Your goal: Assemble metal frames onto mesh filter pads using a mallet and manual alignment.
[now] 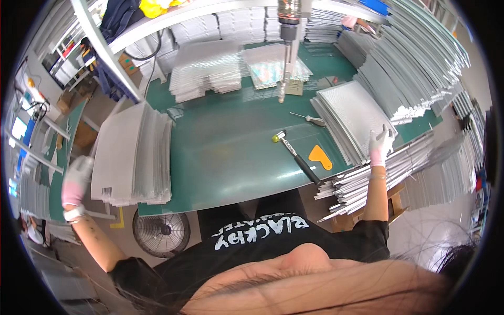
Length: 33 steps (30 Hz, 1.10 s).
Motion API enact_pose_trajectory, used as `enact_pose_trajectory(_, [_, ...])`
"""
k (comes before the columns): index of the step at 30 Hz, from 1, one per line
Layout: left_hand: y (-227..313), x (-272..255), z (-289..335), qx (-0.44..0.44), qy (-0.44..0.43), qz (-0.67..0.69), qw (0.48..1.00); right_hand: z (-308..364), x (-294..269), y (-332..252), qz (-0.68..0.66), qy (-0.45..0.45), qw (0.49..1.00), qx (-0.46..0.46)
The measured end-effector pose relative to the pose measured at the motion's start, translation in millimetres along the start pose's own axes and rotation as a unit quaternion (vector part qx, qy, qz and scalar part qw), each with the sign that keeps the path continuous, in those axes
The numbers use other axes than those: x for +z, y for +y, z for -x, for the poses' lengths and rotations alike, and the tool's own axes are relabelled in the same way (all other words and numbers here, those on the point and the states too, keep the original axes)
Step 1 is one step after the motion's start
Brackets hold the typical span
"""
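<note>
Both my hands wear white-and-pink gloves. My left hand point(77, 181) is out at the left, beside the outer edge of a stack of pale flat panels point(118, 157). Its fingers are smeared, so I cannot make out their pose or whether they touch the panels. On the right, my right hand point(381, 147) rests at the near right edge of another stack of light grey panels point(350, 113), fingers apart and nothing gripped. Between the stacks lie a hammer point(297, 157) with a black handle, a screwdriver point(314, 121) and an orange scraper point(319, 157).
The green worktable point(226, 152) carries more panel piles point(206, 68) at its far side. An electric screwdriver point(286, 47) hangs over the middle. Tall grey panel stacks point(415, 58) crowd the right, with white strips point(362, 181) below them. A floor fan point(163, 231) stands under the near left edge.
</note>
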<state>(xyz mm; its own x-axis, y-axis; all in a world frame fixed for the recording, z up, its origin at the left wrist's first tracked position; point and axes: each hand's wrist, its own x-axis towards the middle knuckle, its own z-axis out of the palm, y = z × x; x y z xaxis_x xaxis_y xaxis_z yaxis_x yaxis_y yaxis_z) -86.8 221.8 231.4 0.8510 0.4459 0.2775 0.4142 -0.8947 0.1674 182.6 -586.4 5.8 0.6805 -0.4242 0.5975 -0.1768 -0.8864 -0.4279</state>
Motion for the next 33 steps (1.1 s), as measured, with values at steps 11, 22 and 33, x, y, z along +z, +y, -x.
enact_pose_trajectory(11, [213.6, 83.7, 120.8, 0.231, 0.076, 0.0, 0.97, 21.2, 88.1, -275.4, -0.368, -0.211, 0.861, -0.281])
enact_pose_trajectory(22, [232.6, 259.1, 140.5, 0.184, -0.217, 0.003, 0.959, 6.3, 151.4, -449.9, -0.117, -0.343, 0.925, -0.111])
enact_pose_trajectory(33, [217.6, 326.9, 106.9, 0.162, -0.16, 0.065, 0.972, -29.6, 146.4, -488.8, -0.475, -0.193, 0.832, -0.21])
